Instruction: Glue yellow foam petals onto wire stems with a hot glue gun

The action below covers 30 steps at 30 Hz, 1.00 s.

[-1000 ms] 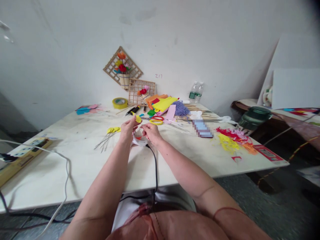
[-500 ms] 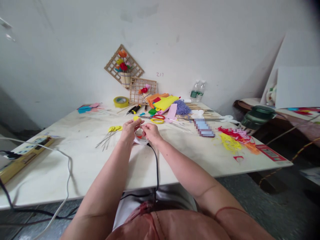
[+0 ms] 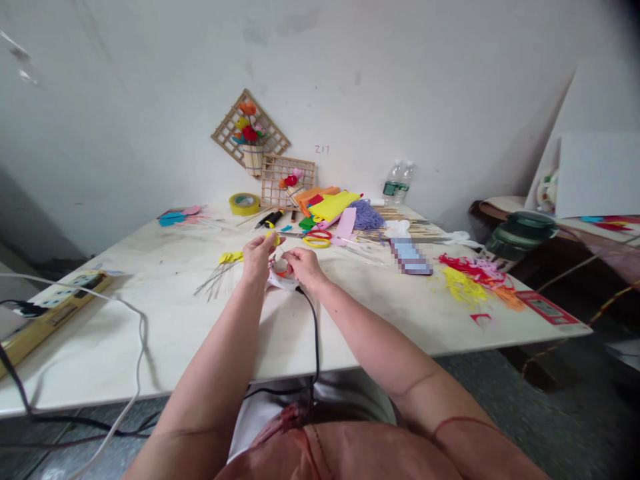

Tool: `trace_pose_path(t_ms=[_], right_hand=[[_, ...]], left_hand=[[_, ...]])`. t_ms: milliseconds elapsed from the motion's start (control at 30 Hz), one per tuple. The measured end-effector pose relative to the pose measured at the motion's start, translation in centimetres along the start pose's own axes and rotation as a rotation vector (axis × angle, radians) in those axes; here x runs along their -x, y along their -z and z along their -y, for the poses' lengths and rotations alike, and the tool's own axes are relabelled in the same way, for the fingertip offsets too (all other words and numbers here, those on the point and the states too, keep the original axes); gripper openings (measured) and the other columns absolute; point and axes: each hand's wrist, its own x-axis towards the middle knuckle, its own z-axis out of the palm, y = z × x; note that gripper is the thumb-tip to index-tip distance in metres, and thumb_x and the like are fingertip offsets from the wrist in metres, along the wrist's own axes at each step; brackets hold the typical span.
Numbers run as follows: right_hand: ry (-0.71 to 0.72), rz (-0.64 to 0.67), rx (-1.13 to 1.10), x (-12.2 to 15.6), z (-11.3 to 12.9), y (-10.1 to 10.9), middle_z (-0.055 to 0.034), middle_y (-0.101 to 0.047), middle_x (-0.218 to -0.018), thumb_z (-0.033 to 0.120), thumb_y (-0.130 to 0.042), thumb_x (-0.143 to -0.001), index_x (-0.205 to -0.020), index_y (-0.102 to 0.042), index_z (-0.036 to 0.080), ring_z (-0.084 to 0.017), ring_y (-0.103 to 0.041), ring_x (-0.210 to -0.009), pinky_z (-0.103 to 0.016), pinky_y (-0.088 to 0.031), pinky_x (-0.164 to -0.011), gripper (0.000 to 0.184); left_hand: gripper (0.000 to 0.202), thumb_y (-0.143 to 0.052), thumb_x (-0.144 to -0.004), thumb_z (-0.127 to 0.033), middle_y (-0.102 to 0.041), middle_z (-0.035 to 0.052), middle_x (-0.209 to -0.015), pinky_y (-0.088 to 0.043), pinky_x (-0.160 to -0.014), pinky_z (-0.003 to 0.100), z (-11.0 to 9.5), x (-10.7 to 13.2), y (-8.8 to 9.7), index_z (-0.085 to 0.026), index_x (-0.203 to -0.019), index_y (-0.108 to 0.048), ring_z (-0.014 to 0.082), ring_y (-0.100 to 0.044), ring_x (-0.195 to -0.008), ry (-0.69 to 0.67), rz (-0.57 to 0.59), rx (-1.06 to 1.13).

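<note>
We record: left hand's grip (image 3: 257, 257), pinched narrow on a small, rounded yellow petal (image 3: 273, 238); right hand's grip (image 3: 305, 266), fingertips drawn together at a thin pale wire (image 3: 281, 250), ends indistinct. Petal partly hidden by left fingers, lying at their tips, just left of right hand's grip.

Soft, cool light falls fairly evenly over the wall (image 3: 360, 113) and table (image 3: 200, 353), the white cord (image 3: 141, 333) throwing a faint shadow rightward, while the floor (image 3: 480, 393) dims, the top right corner blackens, outer edges stretch and blur, and mosaic squares mask the phone (image 3: 411, 257).
</note>
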Motion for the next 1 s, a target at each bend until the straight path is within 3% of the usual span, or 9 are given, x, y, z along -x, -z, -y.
trace_pose_path(t_ms=[400,733,900,1000], right_hand=[[0.066,-0.046,0.021,-0.01,-0.24,-0.07,0.0062,-0.047,-0.042,0.03,-0.051,-0.078,-0.063,-0.055,0.018,-0.007,-0.04,-0.038,-0.02,-0.034,-0.044,0.02],[0.055,-0.024,-0.003,0.17,-0.27,-0.23,0.0062,-0.047,-0.043,0.031,-0.052,-0.078,-0.067,-0.057,0.018,-0.007,-0.037,-0.037,-0.02,-0.032,-0.042,0.018],[0.015,-0.034,-0.092,0.42,0.29,-0.29,0.0064,-0.047,-0.044,0.031,-0.052,-0.078,-0.067,-0.056,0.018,-0.006,-0.034,-0.034,-0.02,-0.028,-0.037,0.017],[0.006,-0.045,-0.158,0.42,0.47,-0.27,0.0069,-0.046,-0.044,0.031,-0.052,-0.077,-0.07,-0.055,0.018,-0.006,-0.034,-0.033,-0.02,-0.026,-0.035,0.015]], left_hand=[[0.028,-0.072,-0.06,-0.042,-0.07,0.0061,-0.075,-0.044,-0.073,0.027,0.0,-0.17,-0.03,-0.016,-0.071,-0.066,0.0163,-0.064,-0.076,0.047,0.033,0.035],[0.026,-0.075,-0.056,-0.038,-0.067,0.0038,-0.068,-0.045,-0.07,0.026,0.11,-0.45,0.21,-0.016,-0.064,-0.063,0.0148,-0.063,-0.07,-0.008,-0.074,0.087],[0.034,-0.069,-0.061,-0.048,-0.069,0.0059,-0.074,-0.045,-0.072,0.028,-0.1,-0.28,-0.03,-0.016,-0.073,-0.064,0.0191,-0.065,-0.082,0.027,-0.007,0.09],[0.033,-0.072,-0.059,-0.045,-0.069,0.0056,-0.074,-0.044,-0.074,0.028,-0.13,-0.04,-0.18,-0.017,-0.072,-0.063,0.0195,-0.065,-0.083,0.057,0.06,0.065]])
